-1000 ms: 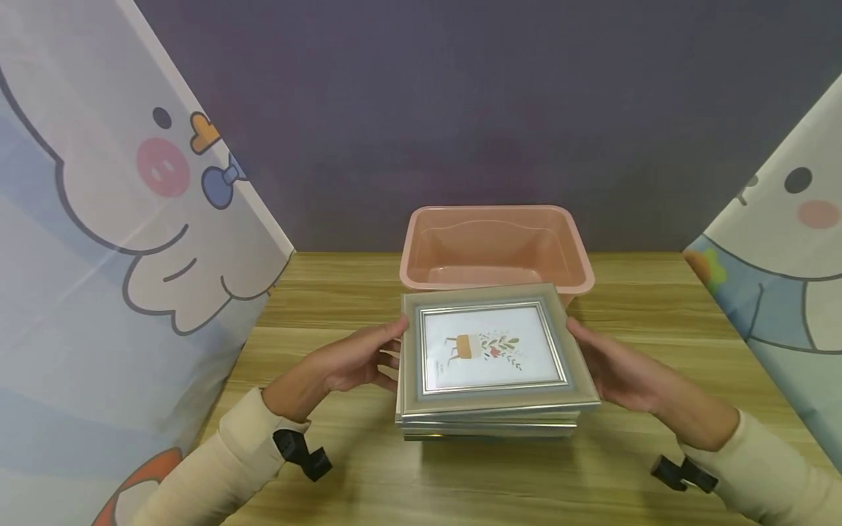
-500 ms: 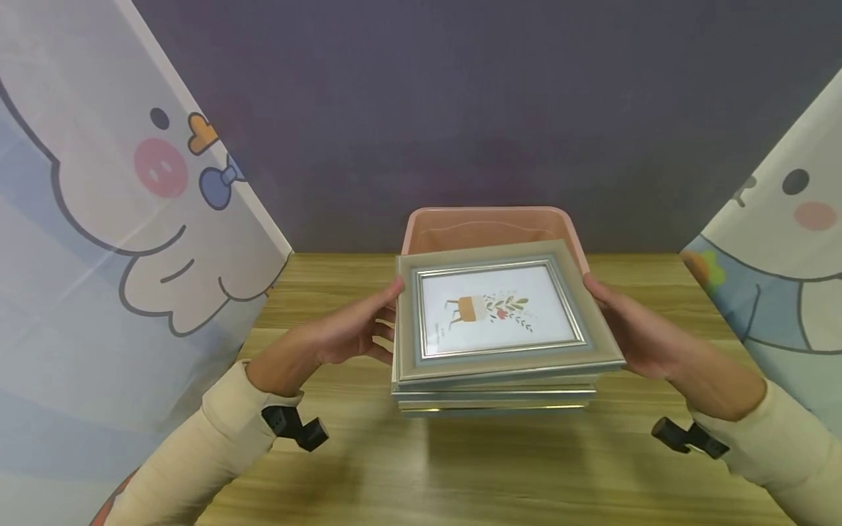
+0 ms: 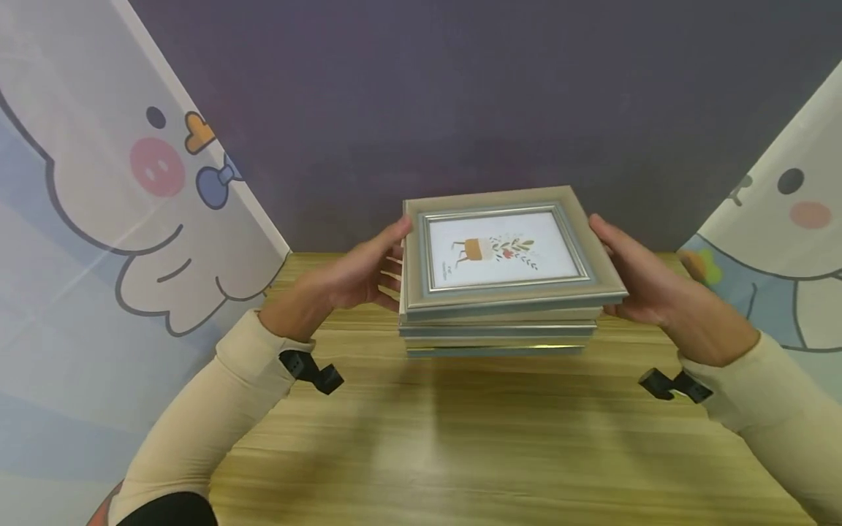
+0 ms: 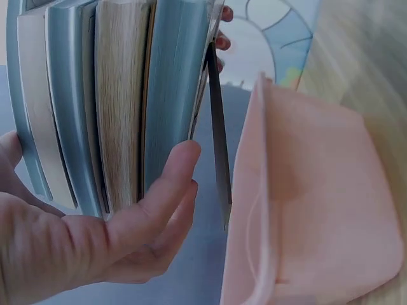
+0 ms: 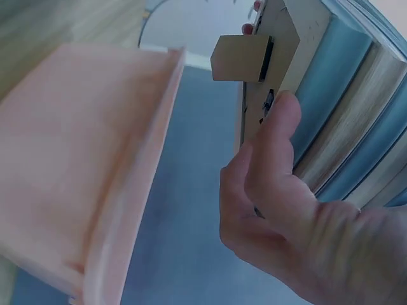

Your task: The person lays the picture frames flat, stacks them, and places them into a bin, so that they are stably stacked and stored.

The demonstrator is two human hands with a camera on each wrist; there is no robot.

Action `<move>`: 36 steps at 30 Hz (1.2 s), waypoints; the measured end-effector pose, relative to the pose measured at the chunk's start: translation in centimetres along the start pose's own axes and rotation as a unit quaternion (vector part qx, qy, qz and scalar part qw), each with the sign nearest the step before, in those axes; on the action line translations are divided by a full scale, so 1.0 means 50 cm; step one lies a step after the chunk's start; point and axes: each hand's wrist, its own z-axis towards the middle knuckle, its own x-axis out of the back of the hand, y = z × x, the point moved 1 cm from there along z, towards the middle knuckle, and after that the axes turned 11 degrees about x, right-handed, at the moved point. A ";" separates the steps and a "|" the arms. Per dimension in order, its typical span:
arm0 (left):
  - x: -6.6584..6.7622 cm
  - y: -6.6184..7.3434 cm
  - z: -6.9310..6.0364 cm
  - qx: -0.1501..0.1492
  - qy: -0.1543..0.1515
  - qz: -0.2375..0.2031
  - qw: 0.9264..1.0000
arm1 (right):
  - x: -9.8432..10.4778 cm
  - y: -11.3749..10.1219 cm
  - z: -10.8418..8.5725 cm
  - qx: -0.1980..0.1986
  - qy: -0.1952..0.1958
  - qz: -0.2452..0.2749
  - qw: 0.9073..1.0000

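Observation:
Both of my hands hold a stack of several picture frames [image 3: 500, 310] in the air, one on each side. On the top frame [image 3: 513, 291], a print of a plant in a pot lies face up, slightly turned against those below. My left hand [image 3: 358, 274] grips the left end, thumb over the upper edge and fingers curled below, as the left wrist view shows. At the opposite end my right hand [image 3: 647, 281] grips likewise. Beneath the stack, a stand flap [image 4: 219, 127] hangs out from the bottom frame's back. A pink plastic bin [image 4: 331, 184] is below the stack.
In the head view the stack hides the bin. The wood-grain table [image 3: 421, 446] extends toward me. A dark wall [image 3: 421, 95] rises behind, and cartoon-printed panels [image 3: 99, 197] flank both sides.
The stack has moved up and away from me in both hands, from in front of the bin to over it. The bin, visible before in the head view, is now covered.

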 end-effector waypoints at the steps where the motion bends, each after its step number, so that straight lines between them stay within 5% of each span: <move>1: 0.004 0.008 0.005 0.001 0.002 0.000 1.000 | 0.000 -0.008 0.006 -0.002 0.014 -0.013 1.000; 10: 0.036 0.070 0.078 0.012 0.016 0.009 1.000 | 0.025 -0.054 0.058 0.015 0.047 -0.035 0.998; 15: 0.055 0.084 0.128 0.028 0.030 -0.032 0.999 | 0.042 -0.057 0.087 0.002 0.058 0.002 0.998; 19: 0.067 0.091 0.166 0.037 0.054 -0.069 0.995 | 0.053 -0.053 0.110 -0.016 0.113 0.016 0.993; 25: 0.082 0.086 0.222 0.045 0.072 -0.098 0.992 | 0.073 -0.037 0.146 -0.034 0.179 0.014 0.983; 32: 0.088 0.064 0.272 0.059 0.084 -0.143 0.984 | 0.091 -0.006 0.185 -0.049 0.184 0.063 0.980; 36: 0.089 0.052 0.287 0.062 0.090 -0.132 0.985 | 0.094 0.012 0.199 -0.059 0.179 0.062 0.980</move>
